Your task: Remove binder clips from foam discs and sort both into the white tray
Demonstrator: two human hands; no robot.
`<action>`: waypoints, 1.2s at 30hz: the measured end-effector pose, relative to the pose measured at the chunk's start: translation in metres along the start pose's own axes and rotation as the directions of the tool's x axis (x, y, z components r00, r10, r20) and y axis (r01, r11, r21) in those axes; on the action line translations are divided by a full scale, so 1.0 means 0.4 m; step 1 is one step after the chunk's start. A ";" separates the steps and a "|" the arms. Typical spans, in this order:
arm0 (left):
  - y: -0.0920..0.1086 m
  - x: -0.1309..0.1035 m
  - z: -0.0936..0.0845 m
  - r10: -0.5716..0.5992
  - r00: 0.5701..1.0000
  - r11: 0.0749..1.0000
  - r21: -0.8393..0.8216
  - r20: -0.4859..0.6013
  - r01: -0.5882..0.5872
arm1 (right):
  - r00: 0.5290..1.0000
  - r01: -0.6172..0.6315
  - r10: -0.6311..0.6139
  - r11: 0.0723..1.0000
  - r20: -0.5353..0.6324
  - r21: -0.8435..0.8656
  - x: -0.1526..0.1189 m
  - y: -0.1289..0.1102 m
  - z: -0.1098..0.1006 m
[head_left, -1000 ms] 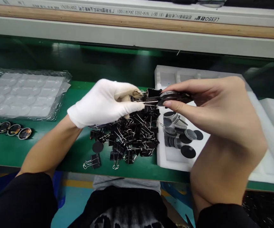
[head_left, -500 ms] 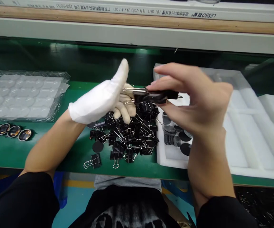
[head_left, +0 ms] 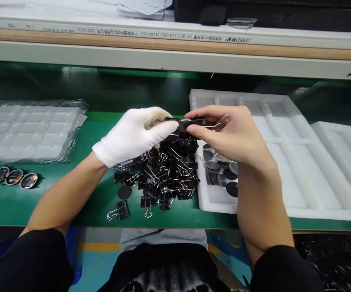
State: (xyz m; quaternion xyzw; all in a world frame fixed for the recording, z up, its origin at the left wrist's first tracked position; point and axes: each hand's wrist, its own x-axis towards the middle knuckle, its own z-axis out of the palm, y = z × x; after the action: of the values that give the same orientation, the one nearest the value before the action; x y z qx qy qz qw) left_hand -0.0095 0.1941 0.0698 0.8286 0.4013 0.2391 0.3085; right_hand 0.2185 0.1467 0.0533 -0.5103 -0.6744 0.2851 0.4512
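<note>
My left hand [head_left: 139, 132], in a white glove, grips a black binder clip [head_left: 172, 119] between thumb and fingers. Bare, my right hand [head_left: 230, 129] pinches a second black binder clip, whose silver wire handle [head_left: 213, 126] sticks out under its fingers. Between the two hands a dark round disc [head_left: 184, 126] sits in the clips, with the right thumb at its edge. Just below lies a heap of black binder clips [head_left: 163, 174] with silver handles. A loose black disc [head_left: 124, 191] and a single binder clip [head_left: 122, 209] lie at the heap's lower left.
At the right, a white foam tray [head_left: 204, 200] holds several clear and black discs [head_left: 216, 178]. Another white foam tray [head_left: 339, 134] is beside it. A clear plastic blister tray [head_left: 32, 132] lies left, behind a row of round shiny pieces [head_left: 14, 177]. A ledge [head_left: 163, 61] runs across the back.
My left hand has closed from spread fingers onto the clip. My right hand has moved left and slightly down, and the held clips and disc are now turned between both hands.
</note>
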 end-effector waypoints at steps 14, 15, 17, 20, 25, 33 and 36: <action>0.017 -0.012 -0.018 0.043 0.999 0.999 -0.007 0.033 -0.043 | 0.988 0.084 -0.078 0.996 -0.137 0.035 -0.004 -0.024 0.049; 0.018 -0.012 -0.022 0.039 0.998 0.999 -0.014 0.056 -0.039 | 0.990 0.083 -0.079 0.996 -0.115 0.033 -0.002 -0.023 0.046; 0.018 -0.012 -0.027 0.033 0.998 0.999 -0.006 0.055 -0.033 | 0.993 0.086 -0.083 0.996 -0.084 0.033 0.002 -0.020 0.039; 0.008 -0.011 -0.023 0.070 0.995 0.992 0.108 -0.075 -0.062 | 0.991 0.101 -0.098 0.994 -0.088 0.037 0.005 -0.016 0.034; -0.037 -0.002 0.006 0.351 0.899 0.880 0.420 -0.262 -0.221 | 0.989 0.109 -0.106 0.994 -0.103 0.028 0.006 -0.012 0.040; -0.060 0.000 0.020 0.441 0.864 0.761 0.613 -0.244 -0.215 | 0.997 0.060 -0.054 0.995 -0.063 0.085 0.013 -0.007 0.043; -0.062 0.004 0.020 0.458 0.861 0.730 0.647 -0.223 -0.220 | 0.999 0.028 -0.025 0.994 -0.032 0.108 0.016 -0.002 0.043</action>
State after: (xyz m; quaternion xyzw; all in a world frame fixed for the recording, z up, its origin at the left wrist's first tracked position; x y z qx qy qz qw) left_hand -0.0162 0.2048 0.0471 0.8826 0.3449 0.3030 -0.1013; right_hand 0.2024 0.1538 0.0484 -0.4803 -0.6577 0.3073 0.4923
